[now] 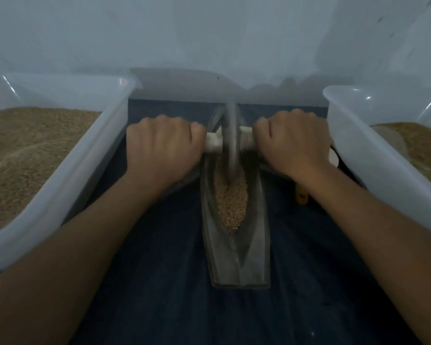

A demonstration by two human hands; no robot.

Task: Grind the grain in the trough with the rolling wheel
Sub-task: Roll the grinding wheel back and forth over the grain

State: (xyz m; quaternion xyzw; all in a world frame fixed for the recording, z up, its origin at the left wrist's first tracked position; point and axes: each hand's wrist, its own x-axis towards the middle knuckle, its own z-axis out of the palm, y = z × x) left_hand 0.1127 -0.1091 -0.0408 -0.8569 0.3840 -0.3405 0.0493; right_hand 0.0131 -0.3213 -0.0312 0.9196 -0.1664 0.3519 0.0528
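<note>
grey metal rolling wheel [230,143] stands upright between both hands — left hand [163,148] and right hand [292,143] fingers curled round its pale axle [213,143] — over tan grain [232,205] in the boat-shaped trough [237,257].

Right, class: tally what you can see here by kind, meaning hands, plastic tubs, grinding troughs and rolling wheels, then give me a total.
Hands: 2, the left hand and the right hand, each gripping the wheel's handle
Plastic tubs: 2, the left tub and the right tub, both holding grain
Grinding troughs: 1, the trough
Rolling wheels: 1, the wheel
Total: 6
</note>
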